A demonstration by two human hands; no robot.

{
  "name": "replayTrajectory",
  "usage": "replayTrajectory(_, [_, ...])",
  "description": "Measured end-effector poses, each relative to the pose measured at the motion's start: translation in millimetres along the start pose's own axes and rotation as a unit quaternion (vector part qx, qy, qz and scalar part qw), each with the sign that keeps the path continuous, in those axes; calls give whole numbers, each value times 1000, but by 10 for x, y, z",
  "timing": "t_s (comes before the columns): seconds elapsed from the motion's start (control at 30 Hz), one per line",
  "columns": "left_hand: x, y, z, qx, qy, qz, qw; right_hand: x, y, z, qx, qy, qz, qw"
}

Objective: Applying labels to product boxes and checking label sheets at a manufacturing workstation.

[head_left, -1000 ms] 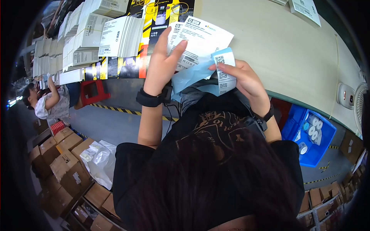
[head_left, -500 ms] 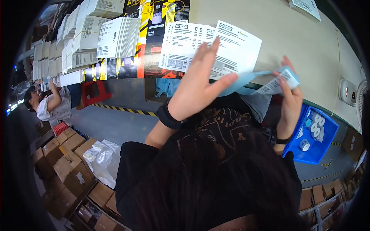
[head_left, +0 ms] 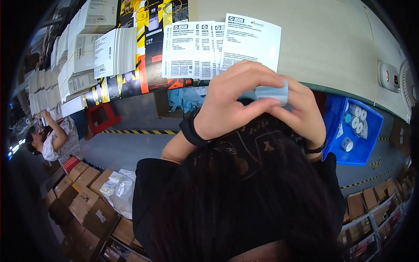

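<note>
A light-blue strip of label backing [head_left: 273,92], curled over on itself, is held between my two hands in front of my chest, at the table's near edge. My left hand [head_left: 231,102] is closed on it, thumb below and fingers above. From the other side my right hand [head_left: 303,113] grips the same strip between thumb and fingers. Any label on the strip is hidden. Just beyond my hands lies a white printed card [head_left: 251,41]. To its left, overlapping printed cards [head_left: 181,48] are fanned out on the table.
A stack of white cards [head_left: 118,54] and further bundles stand at the left, on black-and-yellow printed sheets [head_left: 152,43]. A blue bin [head_left: 360,148] with label rolls is at the right, below a white fan [head_left: 408,83]. Another person [head_left: 56,135] works at far left.
My hands have come together around the blue strip, which was stretched out with a barcode label showing at my right hand. My left hand, open before, has closed. The view has shifted slightly.
</note>
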State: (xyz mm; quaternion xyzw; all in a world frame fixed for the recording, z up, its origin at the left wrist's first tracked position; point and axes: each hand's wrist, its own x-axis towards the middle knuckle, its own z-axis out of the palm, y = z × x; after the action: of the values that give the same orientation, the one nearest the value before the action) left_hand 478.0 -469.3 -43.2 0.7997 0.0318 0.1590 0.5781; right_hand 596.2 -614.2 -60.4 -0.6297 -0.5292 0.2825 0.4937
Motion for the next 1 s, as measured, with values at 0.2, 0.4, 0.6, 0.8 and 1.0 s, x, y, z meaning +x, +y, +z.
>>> replayTrajectory(0.2, [-49, -170, 101, -48, 76, -35, 995, 39, 23, 35, 30, 6, 34, 999])
replayTrajectory(0.4, [-80, -178, 114, -9, 105, -62, 993, 47, 8, -18, 41, 142, 79, 986])
replayTrajectory(0.6, [-71, -193, 92, -4, 64, -110, 992, 51, 44, 21, 114, 62, 158, 979])
replayTrajectory(0.8, [-67, -271, 81, -31, 33, -167, 985, 95, 70, 127, 204, 140, 199, 948])
replayTrajectory(1.0, [-51, -359, 67, 77, 26, -28, 996, 128, 67, 67, 178, 134, 208, 952])
